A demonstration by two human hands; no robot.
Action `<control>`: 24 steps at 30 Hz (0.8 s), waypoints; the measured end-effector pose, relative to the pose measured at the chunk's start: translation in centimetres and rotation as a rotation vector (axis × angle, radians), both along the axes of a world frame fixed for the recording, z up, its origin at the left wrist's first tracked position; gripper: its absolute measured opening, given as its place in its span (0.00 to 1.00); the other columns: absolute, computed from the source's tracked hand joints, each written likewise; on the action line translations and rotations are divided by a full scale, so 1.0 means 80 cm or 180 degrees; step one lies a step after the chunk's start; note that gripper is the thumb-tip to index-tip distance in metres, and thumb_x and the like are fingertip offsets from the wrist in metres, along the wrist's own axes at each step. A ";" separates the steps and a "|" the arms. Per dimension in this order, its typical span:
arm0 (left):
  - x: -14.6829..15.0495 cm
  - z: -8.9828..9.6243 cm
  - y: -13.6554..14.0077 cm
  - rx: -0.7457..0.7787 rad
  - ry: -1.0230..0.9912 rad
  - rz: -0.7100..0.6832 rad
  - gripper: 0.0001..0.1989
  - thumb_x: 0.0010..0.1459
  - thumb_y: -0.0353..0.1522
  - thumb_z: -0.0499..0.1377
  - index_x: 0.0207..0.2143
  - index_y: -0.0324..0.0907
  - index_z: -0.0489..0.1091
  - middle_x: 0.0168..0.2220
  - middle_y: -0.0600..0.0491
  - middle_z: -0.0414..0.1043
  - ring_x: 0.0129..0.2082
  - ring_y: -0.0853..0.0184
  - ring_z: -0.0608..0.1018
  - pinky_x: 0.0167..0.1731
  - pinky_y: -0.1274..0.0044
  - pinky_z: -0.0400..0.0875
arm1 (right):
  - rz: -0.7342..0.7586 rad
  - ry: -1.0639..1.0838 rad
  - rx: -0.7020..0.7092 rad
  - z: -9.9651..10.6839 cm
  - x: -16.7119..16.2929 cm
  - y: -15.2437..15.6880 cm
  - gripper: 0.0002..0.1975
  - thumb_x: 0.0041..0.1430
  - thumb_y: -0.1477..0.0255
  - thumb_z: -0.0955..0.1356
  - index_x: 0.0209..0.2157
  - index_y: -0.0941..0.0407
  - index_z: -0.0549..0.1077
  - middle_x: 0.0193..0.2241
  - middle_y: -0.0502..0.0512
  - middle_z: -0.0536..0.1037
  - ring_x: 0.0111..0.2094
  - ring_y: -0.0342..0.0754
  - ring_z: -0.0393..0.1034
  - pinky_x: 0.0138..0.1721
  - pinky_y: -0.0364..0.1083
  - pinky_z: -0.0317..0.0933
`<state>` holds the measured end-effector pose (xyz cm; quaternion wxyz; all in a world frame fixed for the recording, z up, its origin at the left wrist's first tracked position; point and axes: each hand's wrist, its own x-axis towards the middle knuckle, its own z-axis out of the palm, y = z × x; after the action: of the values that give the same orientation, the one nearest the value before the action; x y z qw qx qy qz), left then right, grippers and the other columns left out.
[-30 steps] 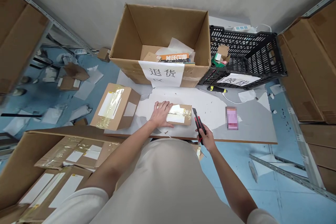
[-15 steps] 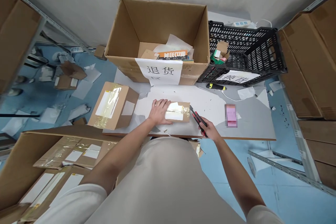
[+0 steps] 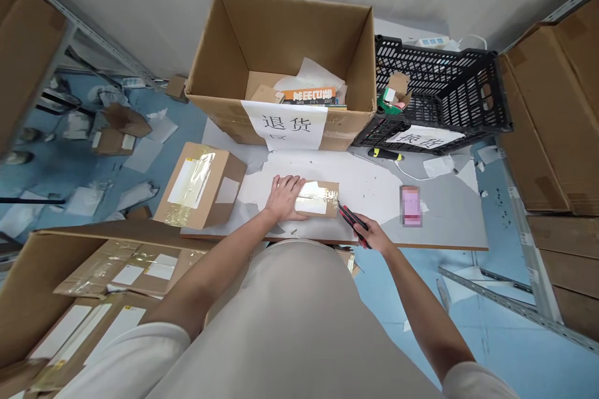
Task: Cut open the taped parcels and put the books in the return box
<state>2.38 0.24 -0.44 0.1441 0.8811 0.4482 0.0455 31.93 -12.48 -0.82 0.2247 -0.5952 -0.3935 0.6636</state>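
My left hand grips the left end of a small taped cardboard box, which lies flat on the white-covered table. A white label and shiny clear tape cover part of its top. In my right hand is a black and red utility knife, its tip at the box's right end. Whether the blade has entered the cardboard is too small to tell. A larger taped carton stands on the table to the left of my left hand.
Behind the small box stands a big open carton with packets inside. A black plastic crate sits to its right. A black-yellow tool and a pinkish blurred item lie on the table. An open carton of parcels is at lower left.
My right hand has lowered the knife's tip slightly along the box's right end. My left hand and the small box have stayed in place. The view has shifted a little.
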 end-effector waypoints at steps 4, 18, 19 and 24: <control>0.000 0.000 -0.002 0.0036 -0.0031 0.0011 0.55 0.31 0.55 0.63 0.60 0.39 0.53 0.57 0.39 0.59 0.56 0.47 0.59 0.59 0.56 0.38 | -0.0118 0.0133 -0.0014 -0.002 -0.004 -0.011 0.32 0.55 0.53 0.64 0.57 0.54 0.60 0.19 0.44 0.66 0.12 0.39 0.59 0.11 0.39 0.54; 0.004 0.007 -0.010 0.0123 0.0062 0.0221 0.54 0.30 0.54 0.64 0.59 0.42 0.55 0.55 0.40 0.61 0.54 0.47 0.60 0.57 0.56 0.42 | -0.0622 0.0138 0.0098 0.001 -0.042 -0.058 0.34 0.53 0.51 0.65 0.57 0.53 0.58 0.19 0.43 0.66 0.12 0.39 0.58 0.10 0.40 0.55; 0.003 0.006 -0.010 0.0138 0.0062 0.0207 0.54 0.30 0.55 0.63 0.59 0.41 0.55 0.55 0.39 0.61 0.55 0.47 0.60 0.57 0.56 0.42 | -0.0655 0.0151 0.0126 -0.001 -0.044 -0.063 0.34 0.53 0.51 0.64 0.57 0.53 0.58 0.20 0.44 0.67 0.12 0.39 0.58 0.10 0.40 0.54; 0.001 0.000 -0.012 0.0202 0.0140 0.0117 0.55 0.33 0.57 0.61 0.61 0.39 0.52 0.59 0.38 0.56 0.58 0.47 0.57 0.58 0.55 0.39 | -0.0839 0.0037 0.0296 -0.016 -0.043 -0.088 0.34 0.52 0.50 0.64 0.56 0.53 0.59 0.21 0.45 0.67 0.12 0.39 0.58 0.12 0.42 0.55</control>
<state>2.48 -0.69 -0.46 0.1054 0.8776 0.4657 0.0430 28.47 -19.52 -2.11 0.3396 -0.6269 -0.3409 0.6128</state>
